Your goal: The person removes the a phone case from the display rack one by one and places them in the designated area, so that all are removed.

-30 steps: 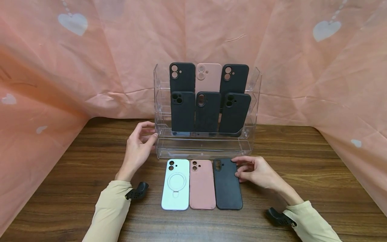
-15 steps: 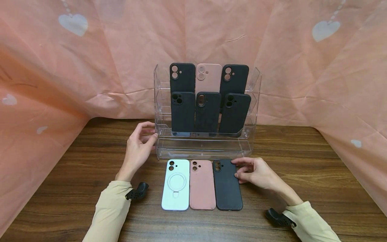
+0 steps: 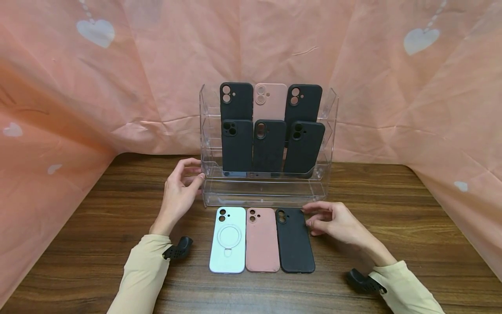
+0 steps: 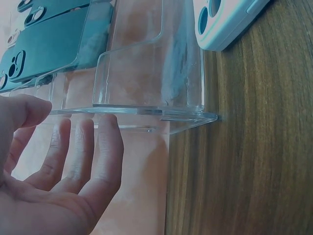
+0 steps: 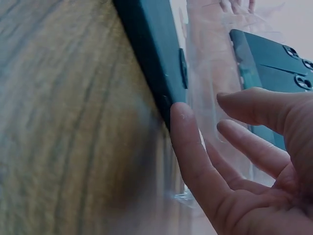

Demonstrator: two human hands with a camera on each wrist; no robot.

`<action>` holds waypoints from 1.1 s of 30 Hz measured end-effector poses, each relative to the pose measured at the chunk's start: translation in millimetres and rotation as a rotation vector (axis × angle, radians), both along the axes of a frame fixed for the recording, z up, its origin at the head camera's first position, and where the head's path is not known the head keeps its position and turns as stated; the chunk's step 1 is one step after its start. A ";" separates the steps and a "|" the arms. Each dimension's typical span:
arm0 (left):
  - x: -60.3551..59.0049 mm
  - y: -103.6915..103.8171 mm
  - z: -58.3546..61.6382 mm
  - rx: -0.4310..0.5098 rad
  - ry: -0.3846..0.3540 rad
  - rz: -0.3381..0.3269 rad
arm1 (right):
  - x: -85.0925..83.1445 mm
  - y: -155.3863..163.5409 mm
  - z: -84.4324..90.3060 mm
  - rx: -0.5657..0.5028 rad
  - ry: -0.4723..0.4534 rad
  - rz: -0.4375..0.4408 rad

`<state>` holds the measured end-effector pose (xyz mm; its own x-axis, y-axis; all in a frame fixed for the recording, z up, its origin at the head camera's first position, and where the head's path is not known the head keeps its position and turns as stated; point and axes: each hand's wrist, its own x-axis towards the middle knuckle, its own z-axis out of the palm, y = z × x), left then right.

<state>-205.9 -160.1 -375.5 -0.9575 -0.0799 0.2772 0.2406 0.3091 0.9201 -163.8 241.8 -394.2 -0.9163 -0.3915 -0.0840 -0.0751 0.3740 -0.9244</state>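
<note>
My left hand is at the left side of a clear acrylic display rack, its fingertips against the side panel. On the table, a white phone case, a pink phone case and a black phone case lie side by side before the rack. My right hand is at the upper right edge of the black case. One fingertip touches that case's corner in the right wrist view, while the thumb stands off it and nothing is gripped.
Several phone cases stand upright in two rows in the rack, including a pink one between black ones at the back. Behind the wooden table hangs a pink cloth with white hearts. Black wrist cameras sit by both sleeves.
The top of the black case on the table has shifted slightly left, straightening against the pink one. My right hand has eased slightly right, away from it. My left hand has stayed at the rack.
</note>
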 end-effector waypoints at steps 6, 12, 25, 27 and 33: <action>-0.1 0.5 0.1 0.005 -0.005 -0.003 | 1.4 3.1 11.3 0.024 0.058 -0.032; 0.5 1.8 -1.1 -0.001 -0.005 0.011 | 1.9 5.9 22.8 0.001 0.115 -0.084; 0.0 3.5 -3.1 0.005 0.017 0.019 | -9.5 12.5 46.1 -0.126 0.400 -0.224; -0.3 3.3 -2.7 0.002 0.021 0.018 | -12.3 12.3 50.0 -0.199 0.434 -0.235; -0.2 2.6 -1.0 -0.005 0.025 0.015 | -20.9 10.7 60.9 -0.383 0.505 -0.247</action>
<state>-206.1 -157.5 -376.6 -0.9489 -0.0932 0.3015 0.2587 0.3174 0.9123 -184.7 252.5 -333.3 -0.8728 -0.0825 0.4810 -0.4872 0.0886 -0.8688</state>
